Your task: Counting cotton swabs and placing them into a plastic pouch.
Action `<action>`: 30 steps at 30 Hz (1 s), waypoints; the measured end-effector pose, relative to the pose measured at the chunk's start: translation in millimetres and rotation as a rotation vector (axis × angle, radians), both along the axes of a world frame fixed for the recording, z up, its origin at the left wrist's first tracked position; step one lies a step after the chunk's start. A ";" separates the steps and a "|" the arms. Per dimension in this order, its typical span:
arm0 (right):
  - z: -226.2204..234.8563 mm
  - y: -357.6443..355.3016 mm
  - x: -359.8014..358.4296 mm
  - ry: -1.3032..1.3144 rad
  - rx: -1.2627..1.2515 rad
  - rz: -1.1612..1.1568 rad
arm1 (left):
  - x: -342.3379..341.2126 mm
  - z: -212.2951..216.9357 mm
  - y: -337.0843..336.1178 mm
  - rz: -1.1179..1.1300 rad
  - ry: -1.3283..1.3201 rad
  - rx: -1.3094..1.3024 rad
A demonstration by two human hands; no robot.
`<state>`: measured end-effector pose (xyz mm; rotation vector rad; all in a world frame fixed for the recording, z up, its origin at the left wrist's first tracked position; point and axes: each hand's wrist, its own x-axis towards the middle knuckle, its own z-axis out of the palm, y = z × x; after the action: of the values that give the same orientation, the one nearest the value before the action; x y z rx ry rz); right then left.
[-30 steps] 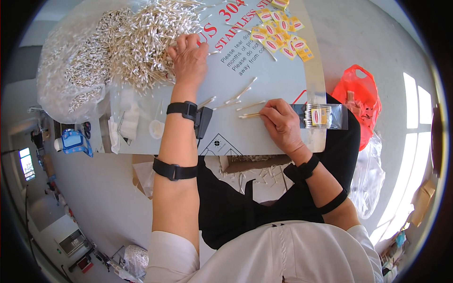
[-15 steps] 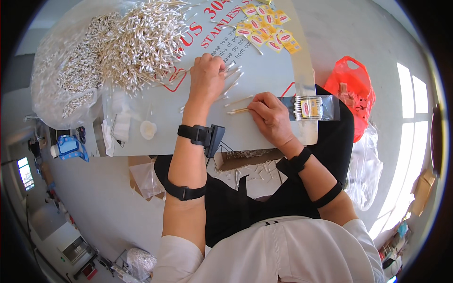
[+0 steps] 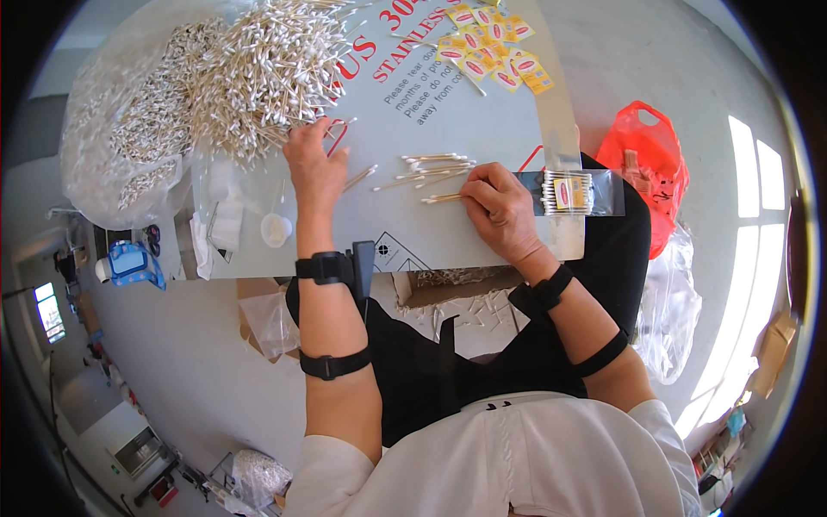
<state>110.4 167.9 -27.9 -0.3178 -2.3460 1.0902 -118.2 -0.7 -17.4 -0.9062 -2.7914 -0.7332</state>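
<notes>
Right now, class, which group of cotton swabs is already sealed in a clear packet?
The small bundle in the clear packet just beyond the right hand. The big heap by the left hand and the few swabs between the hands lie loose.

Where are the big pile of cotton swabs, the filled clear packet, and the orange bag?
pile of cotton swabs [image 3: 258, 73], head view, middle of the heap.
filled clear packet [image 3: 573, 192], head view, on its label.
orange bag [image 3: 659, 177], head view, its side.

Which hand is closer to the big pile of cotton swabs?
Left. The left hand touches the lower edge of the big pile of cotton swabs. The right hand is off to the pile's right, by a small row of swabs.
</notes>
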 end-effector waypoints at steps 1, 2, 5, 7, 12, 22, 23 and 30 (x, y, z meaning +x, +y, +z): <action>-0.3 -0.6 -0.2 -0.001 -0.003 0.003 | -7.2 0.8 -2.7 0.003 -0.001 -0.003; -0.1 -1.0 -0.4 -0.003 0.000 0.003 | -13.6 1.2 -4.6 0.005 0.010 -0.061; -1.1 -0.1 0.3 -0.004 0.008 -0.003 | -21.6 7.1 4.5 -0.017 0.027 -0.186; -0.5 -1.1 -0.2 -0.001 0.008 0.000 | -22.3 5.5 5.2 -0.032 0.034 -0.259; 0.9 0.0 -0.8 0.004 0.023 0.004 | 4.9 5.1 1.8 -0.118 -0.083 -0.189; 0.3 0.4 0.1 0.010 0.003 0.009 | 39.3 -3.1 -8.4 -0.187 -0.081 -0.047; 0.6 -0.5 -0.5 0.011 0.000 0.014 | 37.5 -5.3 0.3 -0.234 -0.049 -0.051; -3.2 1.5 1.1 -0.002 0.032 -0.005 | 69.0 -0.8 65.6 -0.362 -0.023 0.038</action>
<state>111.4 169.4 -31.2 -0.3131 -2.3605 1.0492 -49.2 64.9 -18.2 -1.4241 -2.6500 -0.8402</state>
